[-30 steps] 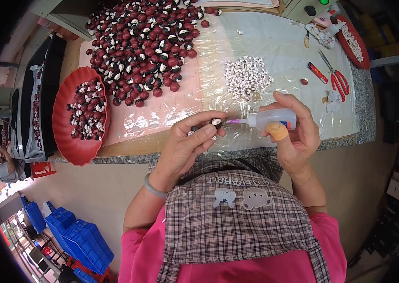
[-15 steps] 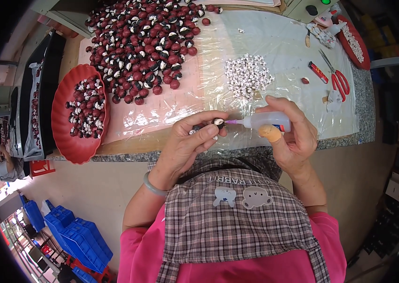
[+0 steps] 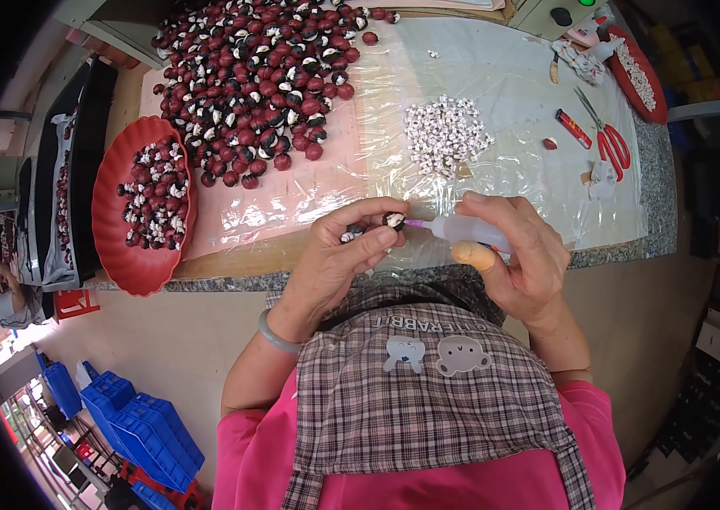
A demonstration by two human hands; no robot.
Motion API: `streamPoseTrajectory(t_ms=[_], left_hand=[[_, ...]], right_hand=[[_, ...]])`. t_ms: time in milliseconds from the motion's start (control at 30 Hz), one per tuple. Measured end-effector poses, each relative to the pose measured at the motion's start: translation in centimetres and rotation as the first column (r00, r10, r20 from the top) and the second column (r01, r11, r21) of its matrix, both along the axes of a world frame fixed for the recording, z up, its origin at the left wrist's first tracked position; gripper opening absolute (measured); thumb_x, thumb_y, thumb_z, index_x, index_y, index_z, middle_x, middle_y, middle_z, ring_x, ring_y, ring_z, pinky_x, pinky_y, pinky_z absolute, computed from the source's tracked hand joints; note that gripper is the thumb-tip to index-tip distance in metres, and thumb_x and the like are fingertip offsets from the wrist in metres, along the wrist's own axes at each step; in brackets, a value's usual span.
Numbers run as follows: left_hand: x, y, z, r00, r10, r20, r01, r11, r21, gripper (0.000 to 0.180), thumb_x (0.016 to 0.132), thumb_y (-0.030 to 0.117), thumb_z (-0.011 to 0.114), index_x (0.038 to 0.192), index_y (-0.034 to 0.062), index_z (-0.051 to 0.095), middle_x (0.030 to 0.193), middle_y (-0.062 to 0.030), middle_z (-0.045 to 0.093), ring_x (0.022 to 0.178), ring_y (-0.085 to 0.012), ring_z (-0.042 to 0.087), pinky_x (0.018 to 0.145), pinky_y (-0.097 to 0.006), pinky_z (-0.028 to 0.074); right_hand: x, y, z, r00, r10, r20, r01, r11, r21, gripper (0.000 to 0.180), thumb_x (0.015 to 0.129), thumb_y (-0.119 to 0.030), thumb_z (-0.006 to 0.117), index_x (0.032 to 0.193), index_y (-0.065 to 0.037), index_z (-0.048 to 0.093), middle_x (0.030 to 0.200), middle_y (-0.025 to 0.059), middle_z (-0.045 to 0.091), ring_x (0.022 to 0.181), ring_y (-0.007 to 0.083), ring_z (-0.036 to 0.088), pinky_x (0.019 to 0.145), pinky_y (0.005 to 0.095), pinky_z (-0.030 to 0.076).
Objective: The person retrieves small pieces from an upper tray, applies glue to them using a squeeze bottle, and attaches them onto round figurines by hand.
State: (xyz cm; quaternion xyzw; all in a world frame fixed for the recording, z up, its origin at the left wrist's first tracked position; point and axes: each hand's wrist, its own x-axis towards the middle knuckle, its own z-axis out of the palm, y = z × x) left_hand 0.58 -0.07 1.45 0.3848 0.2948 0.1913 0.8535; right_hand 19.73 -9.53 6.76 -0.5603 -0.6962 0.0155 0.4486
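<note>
Progress, read left to right: the shallow red plastic dish [image 3: 113,221] at far left holds a modest heap of dark red pieces with white parts, which I judge to be finished work. Beyond it, the large spread of dark red and black-and-white rounded pieces [image 3: 258,76] covers the far left of the clear plastic sheet [image 3: 513,76], so most of the batch looks untouched.

Your left hand [image 3: 338,259] has its fingers pinched around one small dark piece with a white face [image 3: 393,221], held just above the near table edge. Your right hand [image 3: 517,255] is clenched around a small translucent squeeze bottle with a pink nozzle [image 3: 462,229], its tip touching that piece; a tan bandage wraps the thumb.

Further right lies a pile of small white pieces [image 3: 446,136], then a short red tool [image 3: 573,128] and red-handled scissors [image 3: 606,136], and a second red dish [image 3: 636,72] at the far right corner.

Surface: speckled grey stone counter [image 3: 623,251]. Room: blue plastic crates [image 3: 134,421] on the floor, lower left.
</note>
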Motion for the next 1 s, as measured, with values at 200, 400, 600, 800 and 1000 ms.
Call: streamPoseTrajectory(t_ms=[200,400,600,800,1000], left_hand=[[0.0,0.1,0.1,0.999,0.008,0.044,-0.004,0.997,-0.078,0.025,0.093,0.015,0.059,0.116,0.0036,0.062,0.087,-0.005,0.065,0.062,-0.0009,0.041,0.051,-0.013,0.03],[-0.5,0.2,-0.9,0.991,0.095,0.095,-0.085,0.99,-0.11,0.024,0.094,0.011,0.056,0.116,0.0031,0.061,0.088,-0.0072,0.065,0.06,-0.0028,0.039,0.05,-0.015,0.028],[-1.0,0.6,-1.0,0.987,0.087,0.133,-0.061,0.98,-0.192,0.034,0.092,0.019,0.058,0.119,-0.0019,0.056,0.089,-0.0084,0.062,0.059,-0.0072,0.041,0.048,-0.016,0.029],[-1.6,0.8,-1.9,0.878,0.278,0.39,0.011,0.803,-0.596,0.034,0.097,0.019,0.05,0.123,-0.002,0.05,0.095,-0.0101,0.053,0.068,-0.0096,0.046,0.047,-0.015,0.033],[-1.6,0.6,-1.6,0.881,0.284,0.379,-0.027,0.829,-0.559,0.031,0.097,0.018,0.05,0.121,-0.0022,0.05,0.095,-0.0108,0.054,0.067,-0.0093,0.045,0.048,-0.015,0.034]], right_hand=[[0.6,-0.4,-0.9,0.996,-0.017,-0.091,0.016,1.0,-0.011,0.041,0.078,-0.014,0.074,0.111,0.004,0.058,0.093,0.0146,0.068,0.074,0.0228,0.067,0.058,0.028,0.053],[2.8,-0.9,-2.1,0.469,-0.095,-0.878,-0.129,0.976,-0.174,0.035,0.08,0.001,0.07,0.105,-0.003,0.046,0.101,0.0134,0.058,0.078,0.0179,0.063,0.061,0.0255,0.053],[4.6,-0.2,-4.8,0.365,-0.295,-0.883,-0.217,0.895,-0.389,0.044,0.077,-0.004,0.072,0.113,-0.003,0.046,0.094,0.0059,0.056,0.076,0.0156,0.061,0.062,0.0274,0.049],[3.6,0.8,-6.0,0.713,-0.484,-0.507,0.089,0.78,-0.62,0.019,0.079,-0.003,0.067,0.095,-0.004,0.058,0.088,0.0054,0.06,0.08,0.0166,0.063,0.067,0.0291,0.05],[2.7,2.0,-5.6,0.944,-0.315,-0.095,0.244,0.863,-0.442,0.017,0.077,-0.005,0.068,0.092,-0.002,0.062,0.087,0.0119,0.059,0.076,0.0284,0.062,0.068,0.0346,0.05]])
